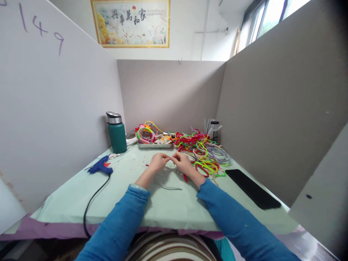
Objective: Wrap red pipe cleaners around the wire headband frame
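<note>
Blue sleeves lead to two hands that meet above the middle of the table. The left hand [158, 161] has its fingers curled in, with thumb and forefinger pinched together at the tip. The right hand [182, 163] is closed the same way, and its fingertips almost touch the left's. Between them they nip a short strand [170, 158], held just over the table; it is too small to tell its colour or make.

A red piece [185, 177] lies under the right wrist, and a pale wire [170, 187] lies on the green cloth [152, 206] nearer the body. Behind the right hand spreads a pile of pipe cleaners [202, 148] in red, green, yellow and grey. Left of the pile, a metal tray [154, 146] holds more coloured bits. A black phone [252, 189] lies flat at the right edge. To the left sit a blue glue gun [101, 166], its black cord [91, 203] trailing off the front edge, and a green flask [116, 135] near the wall.
</note>
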### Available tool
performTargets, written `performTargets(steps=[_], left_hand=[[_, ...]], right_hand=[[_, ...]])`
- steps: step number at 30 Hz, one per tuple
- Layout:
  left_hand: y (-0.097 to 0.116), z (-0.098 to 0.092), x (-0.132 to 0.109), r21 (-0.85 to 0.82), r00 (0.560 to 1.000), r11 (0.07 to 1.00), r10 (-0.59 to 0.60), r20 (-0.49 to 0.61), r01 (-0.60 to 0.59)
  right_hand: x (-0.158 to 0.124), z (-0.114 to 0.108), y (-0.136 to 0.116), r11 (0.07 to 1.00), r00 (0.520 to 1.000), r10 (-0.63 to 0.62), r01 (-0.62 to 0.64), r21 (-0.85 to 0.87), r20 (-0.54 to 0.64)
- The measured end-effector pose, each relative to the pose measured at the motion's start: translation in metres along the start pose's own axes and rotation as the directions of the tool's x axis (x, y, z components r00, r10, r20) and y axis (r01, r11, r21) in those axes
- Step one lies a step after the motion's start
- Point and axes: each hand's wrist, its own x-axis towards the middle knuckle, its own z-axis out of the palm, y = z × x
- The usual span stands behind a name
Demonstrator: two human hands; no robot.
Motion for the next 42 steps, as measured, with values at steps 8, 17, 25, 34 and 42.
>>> performTargets(steps=[8,17,25,34,42], left_hand=[[-0.0051,0.0023,0.0041,0.014,0.999,0.999,0.032,0.010,-0.032],[-0.0030,0.0006,0.0025,0.042,0.998,0.997,0.067,-0.005,-0.067],[-0.0018,-0.0001,0.0022,0.033,0.997,0.997,0.073,-0.011,-0.073],[-0.0017,0.0011,0.0018,0.052,0.999,0.997,0.053,-0.006,-0.053],[-0.0068,0.0038,0.0060,0.023,1.000,1.000,0.020,-0.003,-0.020]], right_hand=[[-0.0009,-0.0014,-0.0042,1.000,1.000,-0.003,0.003,0.005,0.006],[0.0001,-0.0011,-0.0046,1.000,1.000,0.006,-0.006,-0.004,-0.002],[0.0004,-0.0002,-0.0014,1.000,1.000,-0.003,0.002,-0.017,-0.003],[-0.0007,-0.0015,-0.0050,1.000,1.000,-0.004,0.004,-0.022,0.003],[-0.0006,-0.0003,-0.0037,1.000,1.000,0.000,0.000,-0.024,0.001]])
